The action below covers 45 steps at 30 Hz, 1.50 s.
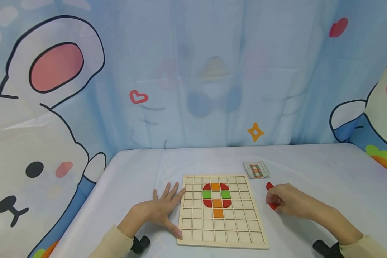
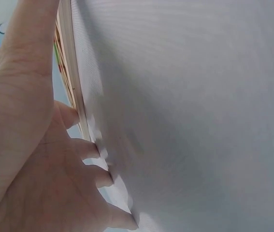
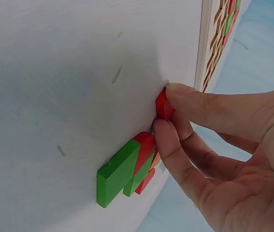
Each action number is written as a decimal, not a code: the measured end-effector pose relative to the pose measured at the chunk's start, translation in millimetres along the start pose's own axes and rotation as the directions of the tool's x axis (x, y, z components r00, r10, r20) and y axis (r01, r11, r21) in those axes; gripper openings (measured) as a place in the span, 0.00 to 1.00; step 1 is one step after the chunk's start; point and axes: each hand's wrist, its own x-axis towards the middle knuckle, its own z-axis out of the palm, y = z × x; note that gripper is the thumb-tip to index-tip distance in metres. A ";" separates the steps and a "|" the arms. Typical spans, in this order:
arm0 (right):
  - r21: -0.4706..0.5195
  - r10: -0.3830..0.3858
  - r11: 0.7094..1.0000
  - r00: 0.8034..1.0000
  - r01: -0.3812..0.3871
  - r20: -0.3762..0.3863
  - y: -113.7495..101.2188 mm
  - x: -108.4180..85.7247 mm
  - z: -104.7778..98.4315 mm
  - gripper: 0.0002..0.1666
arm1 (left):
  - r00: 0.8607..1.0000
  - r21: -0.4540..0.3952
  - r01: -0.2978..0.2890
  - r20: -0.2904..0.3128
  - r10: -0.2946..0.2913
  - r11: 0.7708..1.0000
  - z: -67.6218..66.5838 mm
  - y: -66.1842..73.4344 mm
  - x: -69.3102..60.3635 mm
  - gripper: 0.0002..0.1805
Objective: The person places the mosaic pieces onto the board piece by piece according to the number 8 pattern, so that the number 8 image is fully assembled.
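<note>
A wooden grid board (image 1: 242, 235) lies on the white table. Set into it are red rounded-corner pieces (image 1: 207, 203), orange squares (image 1: 218, 213) and green squares (image 1: 206, 194). My left hand (image 1: 159, 210) has its fingers spread along the board's left edge, thumb and fingertips at the rim; the left wrist view shows the palm (image 2: 21, 125) beside that edge. Right of the board, my right hand (image 1: 293, 201) pinches a small red block (image 3: 164, 104) between thumb and a finger. Close by its fingers are green blocks (image 3: 115, 176), another red block (image 3: 145, 141) and an orange one, partly hidden.
Behind the board's right corner lies a small pattern card (image 1: 256, 170) with a printed coloured grid. A blue cartoon curtain (image 1: 193, 125) hangs behind the table's far edge. Dark wrist cameras (image 1: 140, 245) sit on both wrists.
</note>
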 end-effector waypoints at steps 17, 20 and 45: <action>0.064 -0.093 0.994 0.996 0.092 0.017 9.0 0.2 -0.9 0.15 | 1.000 -0.012 0.002 0.010 -0.001 1.000 -3.1 -1.6 -2.0 0.72; 0.059 -0.130 0.990 0.991 0.130 -0.010 -0.7 3.9 0.6 0.14 | 1.000 -0.012 -0.002 0.008 0.002 1.000 -3.1 -1.8 -2.5 0.73; 0.234 -0.322 0.920 0.947 0.315 -0.012 -93.7 57.1 29.8 0.09 | 1.000 -0.001 0.023 0.000 -0.023 1.000 -0.8 2.1 -0.8 0.74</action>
